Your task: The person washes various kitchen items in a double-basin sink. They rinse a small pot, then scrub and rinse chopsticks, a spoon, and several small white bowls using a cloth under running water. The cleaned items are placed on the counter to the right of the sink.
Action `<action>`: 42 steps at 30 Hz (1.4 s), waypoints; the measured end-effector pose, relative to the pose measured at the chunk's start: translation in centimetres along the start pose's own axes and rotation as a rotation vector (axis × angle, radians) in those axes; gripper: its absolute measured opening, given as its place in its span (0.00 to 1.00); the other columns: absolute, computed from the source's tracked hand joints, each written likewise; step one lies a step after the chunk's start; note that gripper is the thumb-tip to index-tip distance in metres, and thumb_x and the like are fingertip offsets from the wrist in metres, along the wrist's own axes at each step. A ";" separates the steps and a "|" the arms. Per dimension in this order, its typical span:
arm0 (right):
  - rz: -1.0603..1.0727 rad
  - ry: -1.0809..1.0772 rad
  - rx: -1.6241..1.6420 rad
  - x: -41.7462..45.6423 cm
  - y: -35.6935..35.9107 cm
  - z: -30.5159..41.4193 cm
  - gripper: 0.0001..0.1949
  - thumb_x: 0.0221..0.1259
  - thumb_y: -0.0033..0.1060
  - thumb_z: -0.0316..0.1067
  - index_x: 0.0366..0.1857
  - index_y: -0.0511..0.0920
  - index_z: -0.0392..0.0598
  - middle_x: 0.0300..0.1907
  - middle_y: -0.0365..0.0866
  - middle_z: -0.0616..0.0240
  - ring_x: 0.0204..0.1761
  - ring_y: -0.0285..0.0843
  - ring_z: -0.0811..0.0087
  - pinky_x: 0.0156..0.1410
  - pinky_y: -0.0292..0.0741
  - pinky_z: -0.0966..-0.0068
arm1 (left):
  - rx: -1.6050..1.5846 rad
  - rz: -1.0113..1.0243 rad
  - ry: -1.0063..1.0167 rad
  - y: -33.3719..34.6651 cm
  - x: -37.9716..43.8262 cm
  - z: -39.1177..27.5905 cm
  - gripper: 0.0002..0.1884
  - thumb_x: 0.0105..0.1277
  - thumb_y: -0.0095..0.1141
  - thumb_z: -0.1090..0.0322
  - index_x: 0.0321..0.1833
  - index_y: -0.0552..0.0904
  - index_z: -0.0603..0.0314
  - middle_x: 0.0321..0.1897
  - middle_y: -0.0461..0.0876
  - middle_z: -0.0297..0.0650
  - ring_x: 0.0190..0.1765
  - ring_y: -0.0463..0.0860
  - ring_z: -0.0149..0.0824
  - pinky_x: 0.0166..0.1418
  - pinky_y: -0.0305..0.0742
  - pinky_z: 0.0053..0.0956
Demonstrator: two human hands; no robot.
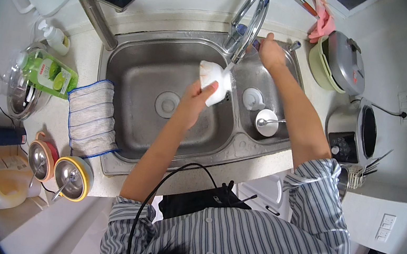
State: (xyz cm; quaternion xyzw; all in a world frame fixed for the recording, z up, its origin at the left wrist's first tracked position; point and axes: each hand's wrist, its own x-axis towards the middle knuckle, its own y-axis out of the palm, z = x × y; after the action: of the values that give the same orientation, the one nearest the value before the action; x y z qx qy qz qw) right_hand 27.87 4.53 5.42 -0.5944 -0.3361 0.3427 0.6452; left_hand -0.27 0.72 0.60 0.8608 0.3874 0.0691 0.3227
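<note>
A white bowl [215, 77], tilted on its side, is gripped at its rim by my left hand [197, 96] over the large sink basin [137, 116]. Water runs onto it from the chrome gooseneck faucet [258, 20]. My right hand [272, 53] is at the back of the small basin, just right of the faucet base. Its fingertips are by a bluish thing [256, 44] partly hidden behind the spout; whether they hold it is unclear. Below that arm, a small white bowl [267, 129] with a metal spoon [266, 122] sits in the small basin beside a white lid-like piece [252, 99].
A striped white cloth [93, 119] lies over the left sink edge. Nearby stand a green soap bottle [50, 74], a pump bottle [55, 39] and two steel-lined bowls with spoons, one yellow-rimmed [84, 188]. A second tap [99, 18] rises back left. A lidded pot [341, 65] stands right.
</note>
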 end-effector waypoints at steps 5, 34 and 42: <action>-0.204 0.007 0.369 -2.5 3.3 -2.2 0.16 0.70 0.45 0.42 0.43 0.67 0.35 0.34 0.80 0.37 0.39 0.79 0.38 0.46 0.74 0.49 | -0.230 -0.040 0.003 -3.1 -2.3 -0.5 0.19 0.70 0.55 0.63 0.58 0.75 0.68 0.52 0.79 0.39 0.54 0.79 0.33 0.60 0.73 0.30; 0.042 -0.524 0.320 -31.0 -6.7 -4.0 0.17 0.52 0.64 0.48 0.39 0.82 0.46 0.37 0.83 0.57 0.36 0.84 0.55 0.40 0.79 0.63 | 1.578 0.923 0.100 17.0 -9.4 -5.1 0.11 0.61 0.58 0.74 0.46 0.77 0.69 0.32 0.79 0.56 0.33 0.78 0.53 0.38 0.70 0.33; -0.491 -0.115 0.653 -42.8 -10.7 -21.1 0.12 0.54 0.62 0.44 0.32 0.79 0.48 0.36 0.81 0.58 0.39 0.82 0.54 0.43 0.76 0.58 | 1.124 0.659 0.084 22.0 -5.8 -0.3 0.21 0.66 0.58 0.70 0.61 0.72 0.61 0.60 0.73 0.42 0.63 0.71 0.39 0.66 0.65 0.30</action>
State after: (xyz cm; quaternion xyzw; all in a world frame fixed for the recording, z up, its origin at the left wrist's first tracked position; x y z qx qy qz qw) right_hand 22.99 -43.47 13.55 -0.2404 -0.3770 0.2999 0.8427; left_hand 9.32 -14.04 14.99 0.9686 0.0926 -0.0153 -0.2303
